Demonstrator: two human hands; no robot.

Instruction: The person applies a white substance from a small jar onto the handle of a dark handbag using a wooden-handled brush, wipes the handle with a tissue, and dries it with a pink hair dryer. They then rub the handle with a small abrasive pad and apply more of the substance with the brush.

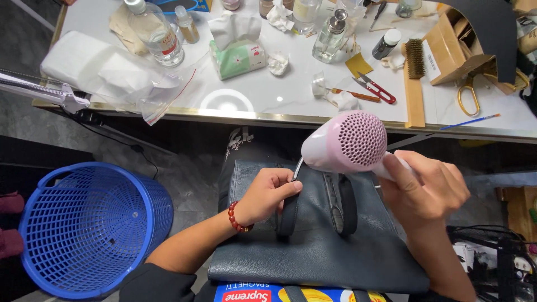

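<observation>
- The right hand (428, 187) is closed around the handle of a pink hair dryer (344, 142), held above a dark blue-grey leather handbag (313, 246) on the lap
- The left hand (265, 196) pinches one bag strap (290, 207), seemingly between thumb and fingers
- A blue plastic basket (84, 229) stands on the floor at left
- The white tabletop (268, 95) beyond carries red snips (377, 88) and a tissue pack (239, 56)

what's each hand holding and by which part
The right hand holds the pink hair dryer by its handle. The left hand pinches the strap handle of the dark leather bag near its top end.
</observation>
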